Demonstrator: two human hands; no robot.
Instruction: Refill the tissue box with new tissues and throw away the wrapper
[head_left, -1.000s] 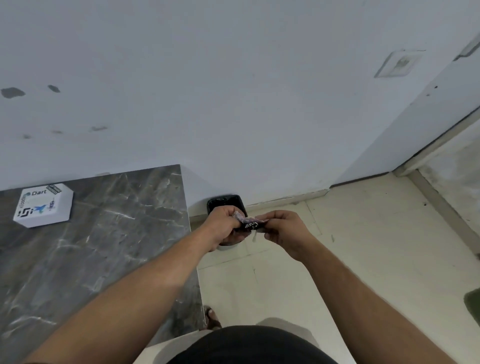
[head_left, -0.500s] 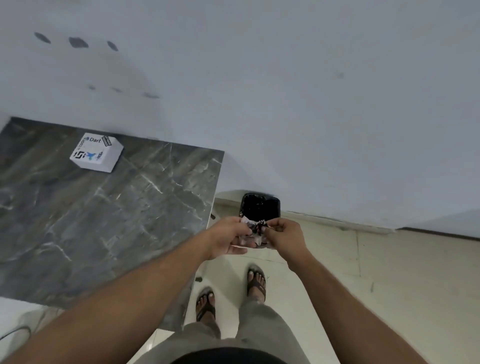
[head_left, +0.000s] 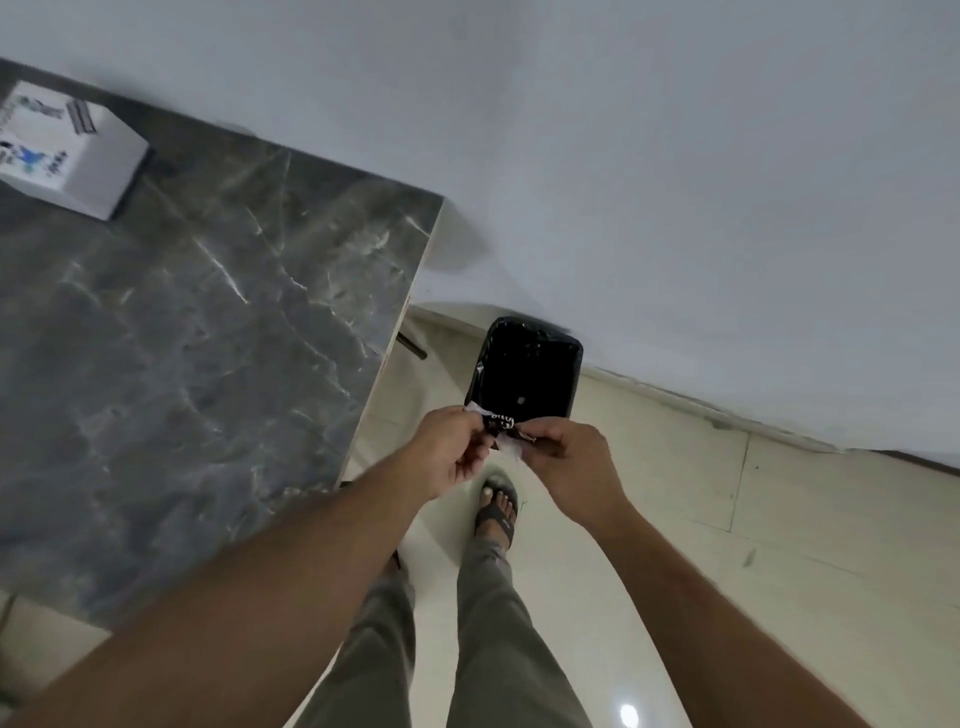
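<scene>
A: Here, both hands meet just in front of the bin (head_left: 524, 374), the landmark for all positions below. What does each grip hold?

B: The left hand (head_left: 451, 453) pinches one end of the crumpled wrapper (head_left: 503, 427) between thumb and fingers; its grip is closed on the film. The right hand (head_left: 567, 457) pinches the opposite end, grip likewise closed. The wrapper is bunched into a small dark-and-white wad, stretched between the 2 hands.

A: Where does the wrapper lie relative to the bin?

B: Above the bin's near rim, not inside it. The bin is black-lined, open-topped, and stands on the floor (head_left: 701, 519) against the wall (head_left: 675, 182).

A: And the remaining items?

B: Left of the bin is the dark marbled counter (head_left: 208, 338); its corner reaches near the bin. Far left of the bin, at the counter's back edge, sits a white printed box (head_left: 62, 150), well apart from both hands. Nearer the viewer than the bin, 1 sandalled foot (head_left: 497, 506) shows on the floor beneath the hands. Whether the white box holds tissues cannot be told.
</scene>
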